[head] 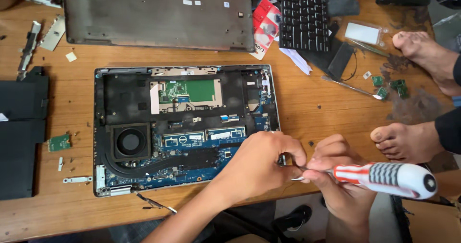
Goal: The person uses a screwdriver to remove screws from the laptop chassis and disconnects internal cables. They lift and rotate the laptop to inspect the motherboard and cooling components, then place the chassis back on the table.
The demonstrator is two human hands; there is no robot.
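Note:
An opened laptop base (185,127) lies on the wooden table, showing its black fan (130,141), blue circuit board and green trackpad board. My left hand (254,163) hovers over the laptop's near right corner, fingers pinched at the metal tip of a screwdriver. My right hand (336,175) grips that screwdriver (384,178), which has a red and white striped handle lying sideways with its black end to the right. What the left fingertips pinch is too small to tell.
The laptop's grey bottom cover (158,14) lies at the back. A black keyboard (303,14) sits at back right, and a black battery (21,127) at left. Small green boards (58,142), brackets and a metal spudger (350,87) are scattered about. My bare feet (408,139) rest on the table's right side.

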